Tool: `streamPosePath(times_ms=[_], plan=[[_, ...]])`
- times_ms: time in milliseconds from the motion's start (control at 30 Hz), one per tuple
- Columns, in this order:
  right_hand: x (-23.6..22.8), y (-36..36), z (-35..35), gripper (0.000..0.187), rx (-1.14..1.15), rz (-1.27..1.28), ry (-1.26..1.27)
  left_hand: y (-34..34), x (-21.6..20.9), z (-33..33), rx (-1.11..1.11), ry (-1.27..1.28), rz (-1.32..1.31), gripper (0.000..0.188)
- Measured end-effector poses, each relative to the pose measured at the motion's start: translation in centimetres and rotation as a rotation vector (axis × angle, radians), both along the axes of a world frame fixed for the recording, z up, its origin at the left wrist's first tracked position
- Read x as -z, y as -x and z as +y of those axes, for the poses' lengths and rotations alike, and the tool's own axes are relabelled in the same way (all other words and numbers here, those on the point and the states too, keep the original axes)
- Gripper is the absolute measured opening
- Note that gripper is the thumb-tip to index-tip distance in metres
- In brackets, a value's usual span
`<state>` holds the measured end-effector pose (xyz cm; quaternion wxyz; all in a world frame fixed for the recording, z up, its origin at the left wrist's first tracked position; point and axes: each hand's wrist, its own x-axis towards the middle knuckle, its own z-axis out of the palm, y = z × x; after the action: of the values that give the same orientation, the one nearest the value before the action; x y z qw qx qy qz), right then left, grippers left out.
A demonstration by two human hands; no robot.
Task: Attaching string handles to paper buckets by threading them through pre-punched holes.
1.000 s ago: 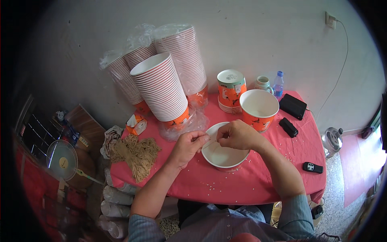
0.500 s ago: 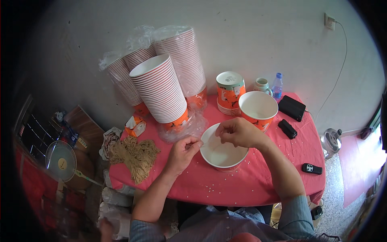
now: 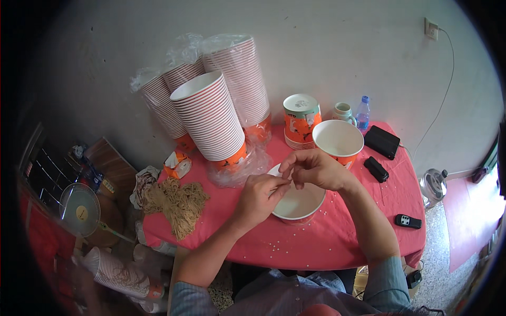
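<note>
Both hands meet over a white-lined paper bucket [image 3: 301,206] near the middle of the table. My left hand [image 3: 263,196] pinches thumb and forefinger together above the bucket's left rim. Right beside its fingertips, my right hand [image 3: 318,169] is bent down with its fingers curled into a pinch. Whatever lies between the fingers is too fine to make out. Behind my right hand stands another open orange bucket [image 3: 338,139]. A bundle of tan string [image 3: 178,205] lies left of my left forearm.
Tall bucket stacks [image 3: 208,116], some wrapped in clear plastic, stand at the back left. An upturned bucket stack [image 3: 302,124], a mug [image 3: 343,111] and a water bottle [image 3: 362,112] are behind. Black devices [image 3: 381,141] lie right. A wrapped bucket stack [image 3: 118,276] leans at lower left.
My left hand has moved right and slightly up, from the bucket's left rim to my right fingertips. At lower left, another hand is gone from its place and a tilted bucket stack has come into view.
</note>
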<state>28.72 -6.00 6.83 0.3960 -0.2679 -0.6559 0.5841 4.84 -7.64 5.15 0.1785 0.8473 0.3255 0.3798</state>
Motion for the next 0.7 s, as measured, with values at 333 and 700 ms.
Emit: streamPosePath(times_ms=[333, 700], plan=[[0.8, 0.3, 0.4, 0.029, 0.133, -0.038, -0.091, 0.4, -0.2, 0.9, -0.058, -0.097, -0.054, 0.006], [-1.8, -2.1, -0.2, 0.026, 0.337, -0.282, -0.076, 4.4, 3.6, 1.1, -0.138, 0.116, -0.225, 0.006]])
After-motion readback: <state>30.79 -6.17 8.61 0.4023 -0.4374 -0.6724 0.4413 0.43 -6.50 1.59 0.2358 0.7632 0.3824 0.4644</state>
